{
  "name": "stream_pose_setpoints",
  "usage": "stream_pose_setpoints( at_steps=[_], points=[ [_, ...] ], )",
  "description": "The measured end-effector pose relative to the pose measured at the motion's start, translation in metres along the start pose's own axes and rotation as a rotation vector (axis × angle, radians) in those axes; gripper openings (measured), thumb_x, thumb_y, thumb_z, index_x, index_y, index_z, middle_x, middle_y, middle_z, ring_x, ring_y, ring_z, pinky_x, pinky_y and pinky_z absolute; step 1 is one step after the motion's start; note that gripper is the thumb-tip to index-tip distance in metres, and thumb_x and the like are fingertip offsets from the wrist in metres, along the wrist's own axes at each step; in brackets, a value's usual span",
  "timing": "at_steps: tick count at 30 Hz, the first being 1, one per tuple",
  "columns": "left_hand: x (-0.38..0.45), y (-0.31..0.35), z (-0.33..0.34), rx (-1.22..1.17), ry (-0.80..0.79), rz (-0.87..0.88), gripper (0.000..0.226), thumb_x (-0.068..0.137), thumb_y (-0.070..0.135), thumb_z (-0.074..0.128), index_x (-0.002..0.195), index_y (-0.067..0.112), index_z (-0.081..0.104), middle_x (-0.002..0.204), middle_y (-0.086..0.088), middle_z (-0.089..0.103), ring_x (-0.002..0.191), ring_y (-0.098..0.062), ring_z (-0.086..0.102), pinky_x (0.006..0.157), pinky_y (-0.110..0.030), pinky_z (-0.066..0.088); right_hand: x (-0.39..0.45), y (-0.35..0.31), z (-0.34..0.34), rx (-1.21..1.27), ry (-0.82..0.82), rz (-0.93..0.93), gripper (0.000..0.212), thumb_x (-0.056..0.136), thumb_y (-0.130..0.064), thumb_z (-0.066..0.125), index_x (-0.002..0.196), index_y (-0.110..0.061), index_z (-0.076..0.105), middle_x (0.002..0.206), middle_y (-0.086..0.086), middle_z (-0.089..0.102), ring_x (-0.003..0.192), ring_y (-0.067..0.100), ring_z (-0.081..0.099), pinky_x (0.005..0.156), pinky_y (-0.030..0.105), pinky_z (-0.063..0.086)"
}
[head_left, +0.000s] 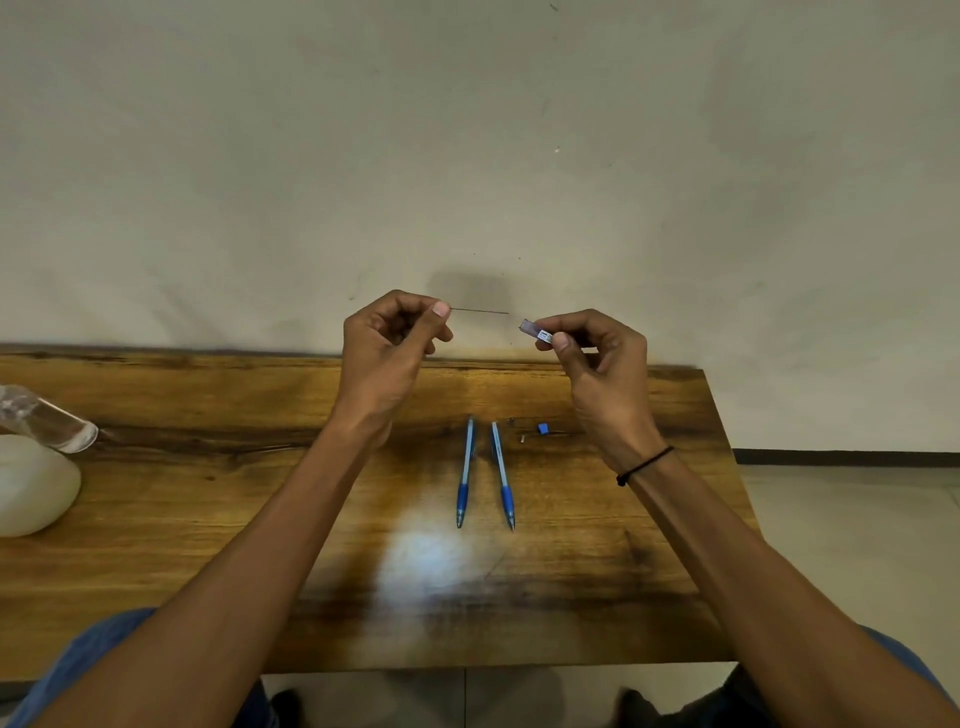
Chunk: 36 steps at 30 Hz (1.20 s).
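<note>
My left hand (387, 345) is raised above the far edge of the table and pinches one end of a thin dark pencil lead (480, 311), which sticks out level to the right. My right hand (602, 358) grips a small translucent purple lead case (535, 331) between thumb and fingers, its open end pointing left, a little below and just right of the lead's free tip. The lead and the case do not touch. Two blue mechanical pencils (466, 475) (503, 478) lie side by side on the wooden table (208, 519), tips toward me.
A small blue cap (543, 428) and a tiny pale piece (522, 439) lie right of the pencils. At the table's left edge sit a clear plastic bottle (47, 421) on its side and a white rounded object (31, 486). A plain wall stands behind.
</note>
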<state>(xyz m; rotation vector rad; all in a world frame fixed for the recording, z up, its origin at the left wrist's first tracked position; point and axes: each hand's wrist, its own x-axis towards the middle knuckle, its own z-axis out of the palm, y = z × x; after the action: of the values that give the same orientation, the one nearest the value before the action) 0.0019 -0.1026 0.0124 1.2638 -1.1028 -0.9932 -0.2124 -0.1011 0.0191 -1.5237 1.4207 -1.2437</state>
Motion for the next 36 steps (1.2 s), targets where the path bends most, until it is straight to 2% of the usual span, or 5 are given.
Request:
stream_pose_setpoints(
  at_steps=[6,13,22,30,36],
  points=[
    [-0.008,-0.004,0.01,-0.25,0.038,-0.177,0.006,0.1,0.02,0.069,0.097,0.016,0.072,0.08,-0.001,0.071,0.064,-0.008,0.055,0.064,-0.025,0.048,-0.004,-0.001,0.007,0.164,-0.044,0.148,0.014,0.101,0.001,0.06,0.11,-0.005,0.069,0.09,0.006,0.069,0.074,0.014,0.069,0.07,0.03,0.062],
    [-0.025,-0.019,0.04,-0.278,0.218,-0.284,0.008,0.103,0.025,0.065,0.102,0.017,0.067,0.068,0.005,0.069,0.058,-0.003,0.056,0.06,-0.023,0.047,-0.016,-0.011,0.031,0.197,-0.098,0.182,0.008,0.096,-0.006,0.071,0.103,-0.007,0.067,0.101,0.014,0.073,0.093,0.027,0.076,0.078,0.038,0.065],
    [-0.031,-0.02,0.054,-0.352,0.377,-0.231,0.007,0.105,0.022,0.063,0.103,0.015,0.063,0.064,0.011,0.074,0.072,0.001,0.074,0.059,-0.017,0.054,-0.04,-0.022,0.063,0.171,-0.084,0.228,0.008,0.092,-0.002,0.074,0.098,0.003,0.071,0.093,0.017,0.074,0.082,0.024,0.069,0.076,0.051,0.064],
    [-0.028,-0.014,0.048,-0.303,0.401,-0.189,0.008,0.105,0.028,0.063,0.097,0.024,0.064,0.089,-0.01,0.067,0.082,-0.01,0.067,0.071,-0.037,0.055,-0.04,-0.03,0.054,0.328,-0.198,0.243,0.014,0.096,0.006,0.066,0.109,0.011,0.069,0.1,0.03,0.073,0.079,0.025,0.071,0.061,0.027,0.063],
    [-0.027,-0.015,0.046,-0.32,0.369,-0.172,0.007,0.105,0.029,0.062,0.101,0.023,0.062,0.077,-0.013,0.053,0.057,-0.005,0.051,0.049,-0.021,0.043,-0.024,-0.011,0.037,0.091,-0.161,0.194,0.014,0.096,0.002,0.067,0.106,-0.007,0.072,0.09,0.012,0.075,0.078,0.013,0.074,0.067,0.028,0.063]
  ],
)
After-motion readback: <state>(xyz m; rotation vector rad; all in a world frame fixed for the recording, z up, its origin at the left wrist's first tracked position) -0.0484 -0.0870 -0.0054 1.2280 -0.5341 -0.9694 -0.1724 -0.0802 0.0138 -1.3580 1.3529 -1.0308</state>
